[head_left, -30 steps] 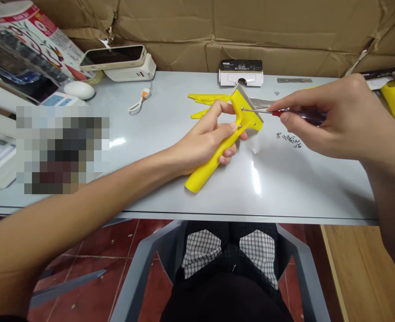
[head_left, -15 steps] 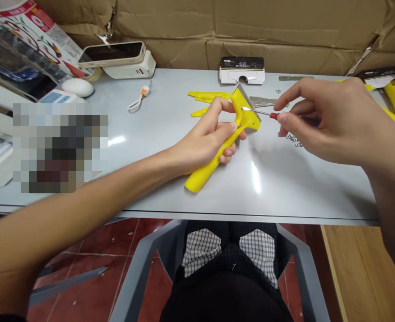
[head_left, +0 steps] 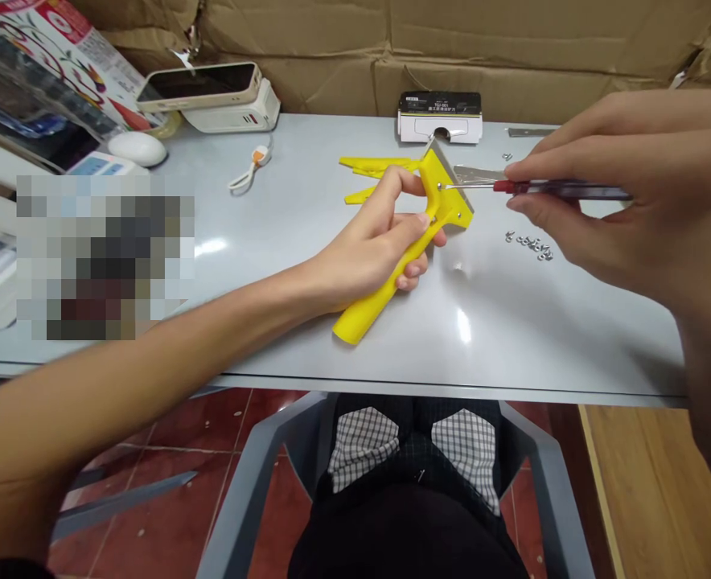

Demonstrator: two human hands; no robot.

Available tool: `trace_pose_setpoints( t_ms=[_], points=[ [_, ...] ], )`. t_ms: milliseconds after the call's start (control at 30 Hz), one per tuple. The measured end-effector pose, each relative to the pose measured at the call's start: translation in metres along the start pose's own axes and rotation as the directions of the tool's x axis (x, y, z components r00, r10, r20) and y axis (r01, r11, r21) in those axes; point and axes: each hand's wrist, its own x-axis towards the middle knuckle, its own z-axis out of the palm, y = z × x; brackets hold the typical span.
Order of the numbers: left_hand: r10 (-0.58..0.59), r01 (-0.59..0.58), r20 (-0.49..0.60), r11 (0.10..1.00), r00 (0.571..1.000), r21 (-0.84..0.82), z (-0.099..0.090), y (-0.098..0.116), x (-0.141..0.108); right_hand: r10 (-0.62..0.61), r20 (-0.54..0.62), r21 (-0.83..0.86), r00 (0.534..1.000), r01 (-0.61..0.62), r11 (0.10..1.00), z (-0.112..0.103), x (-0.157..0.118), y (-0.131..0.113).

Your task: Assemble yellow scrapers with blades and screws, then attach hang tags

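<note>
My left hand (head_left: 385, 249) is wrapped round the handle of a yellow scraper (head_left: 361, 318), just below its wide head. A metal blade (head_left: 445, 165) shows along the head's far edge. Between thumb and fingers my right hand (head_left: 621, 177) pinches a screwdriver (head_left: 536, 189) with a dark red, partly see-through handle. Its thin shaft lies level, with the tip at a small screw (head_left: 440, 186) in the scraper head. Another screw (head_left: 459, 215) sits lower on the head. Small loose screws and nuts (head_left: 530, 244) lie on the table below my right hand.
Behind the scraper are yellow plastic parts (head_left: 371, 166), flat metal blades (head_left: 479, 175) and a black-and-white box (head_left: 440, 118). A phone (head_left: 202, 87) rests on a white device at the back left, near a white mouse (head_left: 137, 149) and a short cable (head_left: 250, 170). Cardboard (head_left: 307, 72) lines the table's back.
My right hand has turned and shifted right, so the screwdriver handle now shows and its shaft lies more level. The tip stays at the same screw. My left hand keeps its hold on the scraper.
</note>
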Motion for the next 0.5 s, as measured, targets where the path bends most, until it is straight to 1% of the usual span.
trace_pose_setpoints(
  t_ms=[67,200,367,500],
  points=[
    [0.002,-0.002,-0.009,1.000,1.000,0.002,0.001,0.000,0.000,-0.015,0.005,-0.040,1.000,0.015,0.999,0.001,-0.001,-0.001],
    [0.004,-0.004,-0.008,1.000,1.000,-0.016,-0.001,-0.001,0.001,0.001,0.040,-0.084,0.999,0.003,0.996,0.007,-0.003,-0.001],
    [0.011,-0.011,0.023,1.000,1.000,-0.009,-0.004,-0.005,0.004,0.033,0.056,-0.023,0.998,-0.032,0.999,0.012,-0.001,0.004],
    [0.029,-0.030,0.037,0.999,0.999,0.016,-0.004,-0.005,0.004,-0.016,0.042,0.035,0.999,0.015,0.999,0.009,0.002,0.005]
  ],
)
